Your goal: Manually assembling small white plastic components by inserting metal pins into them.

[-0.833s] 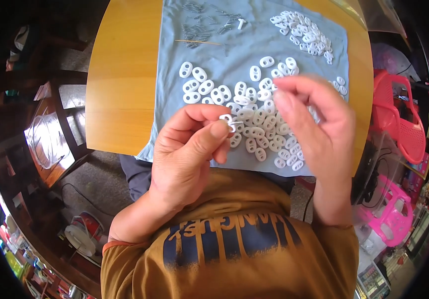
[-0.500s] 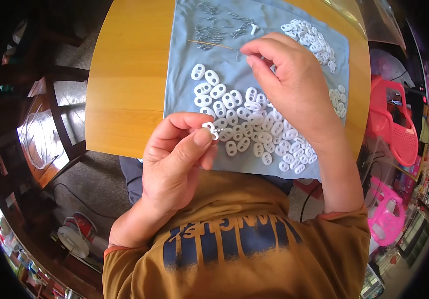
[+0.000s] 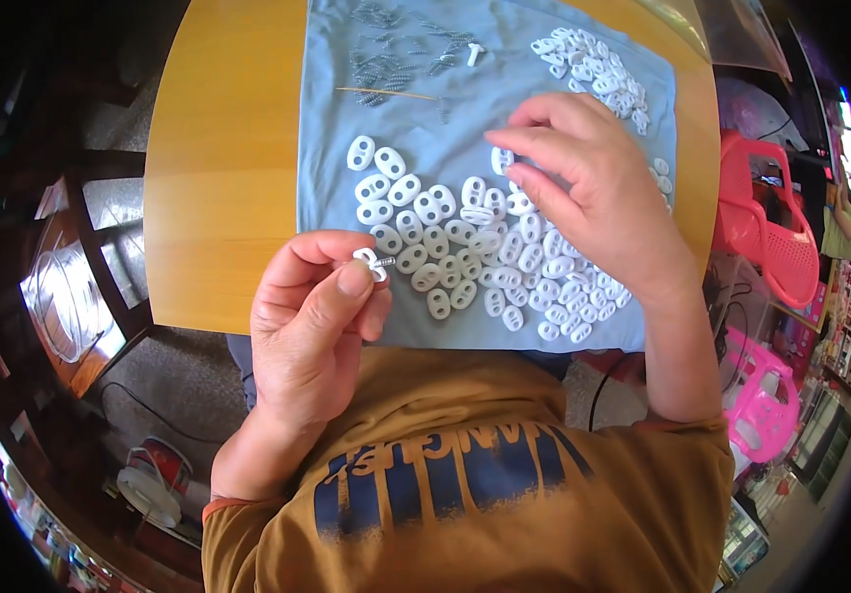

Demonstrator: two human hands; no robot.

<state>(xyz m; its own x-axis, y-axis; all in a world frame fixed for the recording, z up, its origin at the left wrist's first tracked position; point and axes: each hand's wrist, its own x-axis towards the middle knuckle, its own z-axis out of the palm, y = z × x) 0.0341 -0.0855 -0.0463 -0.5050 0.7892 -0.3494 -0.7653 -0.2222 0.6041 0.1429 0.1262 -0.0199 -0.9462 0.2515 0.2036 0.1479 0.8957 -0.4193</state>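
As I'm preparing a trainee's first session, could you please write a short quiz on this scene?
1. What does the left hand pinch? (a) a thin stick; (b) a white piece with a coiled spring on it; (c) nothing.
2. True or false: the white T-shaped piece lies left of the loose springs.
3. Fill in: the right hand has its thumb and forefinger tips ___ (together/apart).

Key: 1. b. 2. False: the white T-shaped piece lies right of the loose springs. 3. Apart.
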